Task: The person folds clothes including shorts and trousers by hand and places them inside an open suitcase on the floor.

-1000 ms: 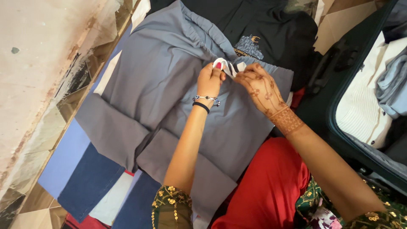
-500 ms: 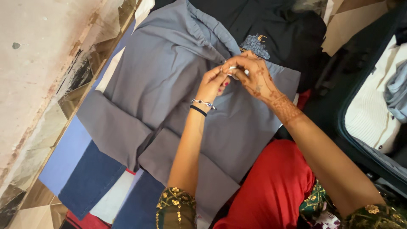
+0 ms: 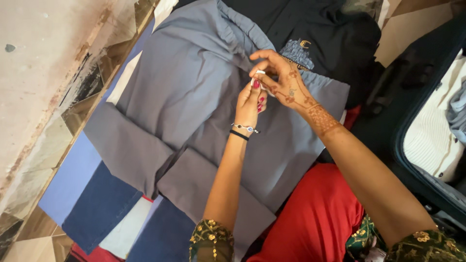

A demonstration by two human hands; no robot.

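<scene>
Nearest the camera, two forearms in green sleeves with gold embroidery reach forward over a red cloth [image 3: 310,218] that lies at the lower middle. The left hand [image 3: 251,99] wears two bracelets at the wrist, one beaded and silver, one black; its fingers are curled narrow and pinch a small white cord [image 3: 260,73] at the waist of the grey trousers [image 3: 189,97]. The right hand [image 3: 281,77], patterned with henna, meets the left one at the same spot, its thumb and forefinger closed on the white cord while the other fingers spread loosely above. The one pair of grey trousers lies flat under both hands, its two legs folded back toward the lower left, waistband toward the top. Beneath the trousers, blue fabric [image 3: 97,204] and a strip of white cloth show at the lower left, beside the patterned tile floor [image 3: 43,97]. Just beyond the hands lies one black garment [image 3: 330,34] bearing a small pale grey printed emblem with a gold mark above it, close to the waistband. At the far right, one dark open suitcase [image 3: 403,131] holds a white ribbed garment and a grey piece of cloth.
</scene>
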